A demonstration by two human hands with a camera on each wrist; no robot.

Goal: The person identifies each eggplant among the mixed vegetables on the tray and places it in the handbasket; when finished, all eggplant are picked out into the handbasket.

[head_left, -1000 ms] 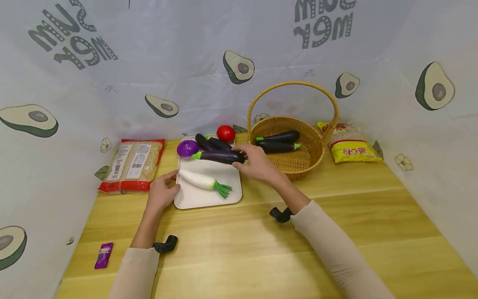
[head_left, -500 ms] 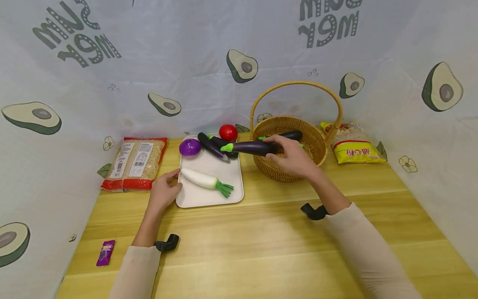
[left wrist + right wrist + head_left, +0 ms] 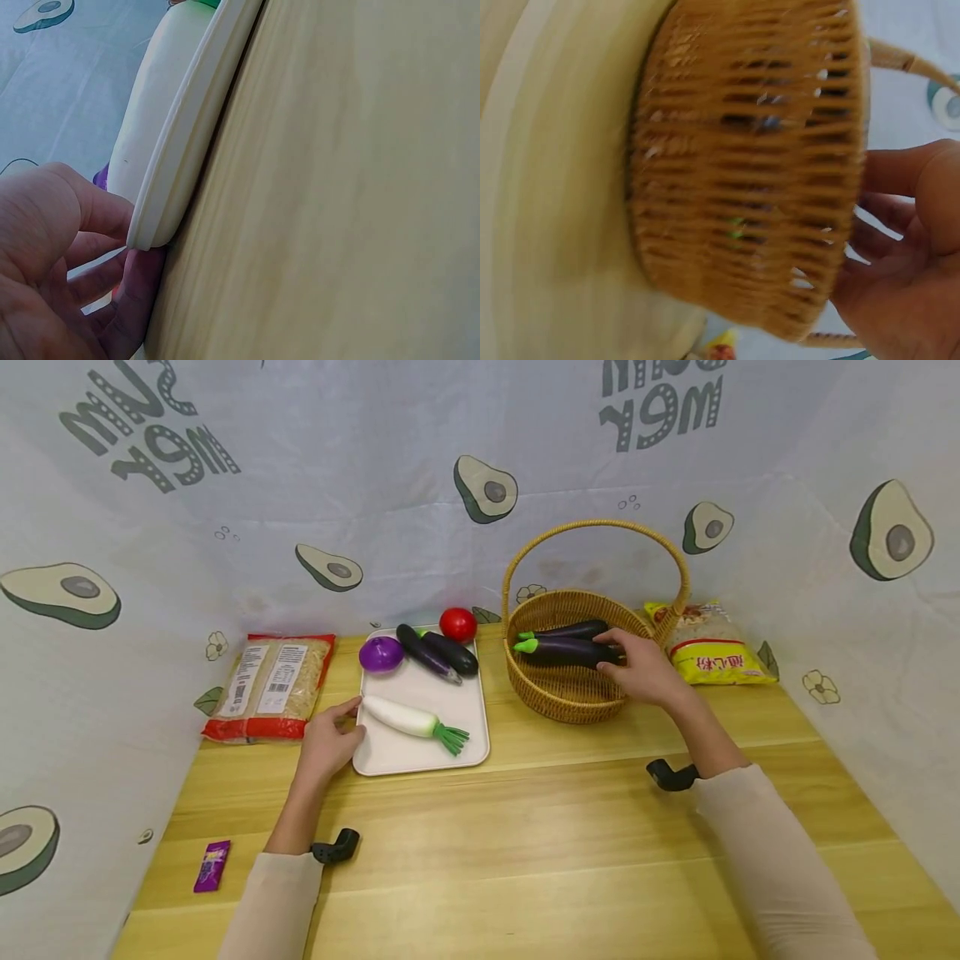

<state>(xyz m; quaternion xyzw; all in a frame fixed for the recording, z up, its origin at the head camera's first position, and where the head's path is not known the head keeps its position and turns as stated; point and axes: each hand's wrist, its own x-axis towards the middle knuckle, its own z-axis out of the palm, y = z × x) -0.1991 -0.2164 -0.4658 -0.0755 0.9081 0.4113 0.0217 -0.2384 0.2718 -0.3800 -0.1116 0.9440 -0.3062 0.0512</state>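
The right hand (image 3: pixel 641 667) is reaching over the wicker basket (image 3: pixel 558 697) at far right, its fingers clamping the end of a held eggplant (image 3: pixel 566 652) that is lying within the rim; another eggplant (image 3: pixel 581 629) is resting just behind it. The left hand (image 3: pixel 327 745) is pinching the left edge of the white tray (image 3: pixel 401 756). A white radish (image 3: pixel 401 717) is lying in the tray's near half, while a purple vegetable (image 3: pixel 381 654), a slim eggplant (image 3: pixel 426 653) and a plump eggplant (image 3: pixel 453 654) are filling its far end. A red tomato (image 3: pixel 458 625) is sitting by the far right corner.
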